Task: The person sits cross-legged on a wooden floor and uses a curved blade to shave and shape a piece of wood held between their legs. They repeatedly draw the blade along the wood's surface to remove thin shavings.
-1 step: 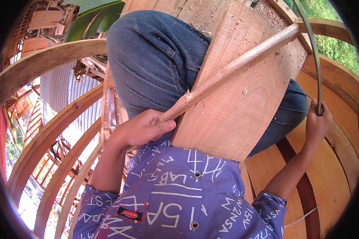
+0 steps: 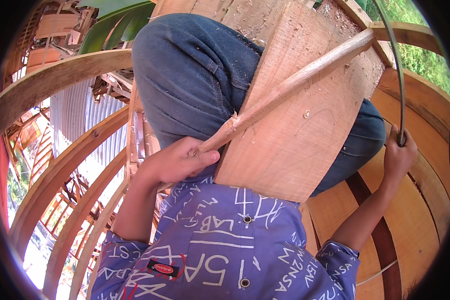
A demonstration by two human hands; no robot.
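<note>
My left hand (image 2: 181,162) is closed around the near end of a peeled wooden stick (image 2: 286,91), its thumb along the end. The stick slants away to the far right, across a broad flat board (image 2: 295,142). That board lies tilted over my lap between my knees, with a few curled shavings on it. Out at the right, my right hand (image 2: 401,150) grips the lower end of a long, thin, dark strip (image 2: 401,80). The strip rises in a bow toward the top edge and passes near the stick's far end; its own far end is out of view.
Curved wooden ribs (image 2: 67,165) stand at the left, and planked sides (image 2: 415,190) with dark ribs curve round at the right. Shavings litter the planks (image 2: 250,20) ahead. Beyond the left ribs are corrugated metal sheet (image 2: 75,112) and piled timber. A large green leaf (image 2: 117,30) hangs at the far left.
The dark strip in my right hand has shifted very slightly to the right. My left hand and the stick stay practically where they were.
</note>
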